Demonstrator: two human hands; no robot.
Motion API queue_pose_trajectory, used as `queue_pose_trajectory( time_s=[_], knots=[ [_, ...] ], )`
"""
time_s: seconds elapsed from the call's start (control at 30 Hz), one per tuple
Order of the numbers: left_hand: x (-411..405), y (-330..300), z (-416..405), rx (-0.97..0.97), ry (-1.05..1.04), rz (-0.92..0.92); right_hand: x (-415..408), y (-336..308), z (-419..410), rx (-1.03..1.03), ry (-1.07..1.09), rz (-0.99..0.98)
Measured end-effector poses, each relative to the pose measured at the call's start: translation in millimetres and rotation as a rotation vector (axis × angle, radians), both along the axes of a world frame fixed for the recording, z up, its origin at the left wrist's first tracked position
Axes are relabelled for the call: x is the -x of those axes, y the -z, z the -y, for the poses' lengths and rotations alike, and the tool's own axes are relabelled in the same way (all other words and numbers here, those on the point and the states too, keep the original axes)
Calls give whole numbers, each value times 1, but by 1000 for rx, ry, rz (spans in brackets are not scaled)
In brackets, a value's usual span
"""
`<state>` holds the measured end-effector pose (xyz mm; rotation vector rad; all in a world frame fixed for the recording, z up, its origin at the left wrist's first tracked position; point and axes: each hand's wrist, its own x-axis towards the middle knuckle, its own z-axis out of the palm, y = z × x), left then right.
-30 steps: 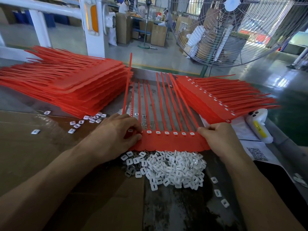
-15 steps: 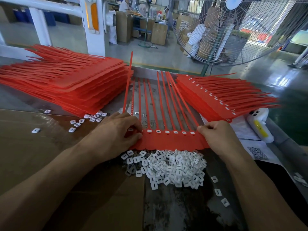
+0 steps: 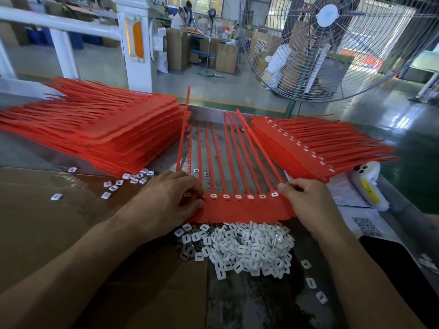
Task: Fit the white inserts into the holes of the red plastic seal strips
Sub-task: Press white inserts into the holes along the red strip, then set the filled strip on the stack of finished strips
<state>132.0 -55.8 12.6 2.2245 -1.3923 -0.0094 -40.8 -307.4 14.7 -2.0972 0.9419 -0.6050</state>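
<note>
Working at the near end of a red seal strip sheet (image 3: 242, 207) that lies flat on the worktop (image 3: 249, 305), both hands sit at its two corners. The left hand (image 3: 166, 198) has its fingers curled onto the sheet's left end, apparently pressing an insert (image 3: 187, 194) into a hole there. The right hand (image 3: 306, 200) pinches the right end, just beside the last filled hole (image 3: 274, 194). Six holes between the hands already carry white inserts.

The pile of loose white inserts (image 3: 240, 248) lies just below the sheet, between the wrists. My judgement is that a dragging wrist or forearm could scatter it, and several pieces already lie astray near the right forearm. An insert pressed in tilted may sit proud and pop out when the sheet is lifted. One tail (image 3: 184, 129) stands up beyond the left hand and could snag the unfinished stack (image 3: 99, 134) farther left.

Beyond the right hand rest the finished stack (image 3: 327, 148) and a white device (image 3: 367, 186) with a yellow label; its writing is too small to read. A printed QR code (image 3: 365, 226) shows on paper to the right of the right forearm.
</note>
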Motion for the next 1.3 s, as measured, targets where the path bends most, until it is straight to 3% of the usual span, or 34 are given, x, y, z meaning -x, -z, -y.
queue_pose_trajectory(
  time_s=[0.7,1.07,1.3],
  knots=[
    [-2,0,-2,-5,-37,7,-7,1,-1,-63,83,250],
    [0,1,-1,-145,-383,64,-3,-1,3,-368,-36,213],
    [0,-2,0,-86,-361,-17,-1,-4,3,-343,-106,237]
  ],
)
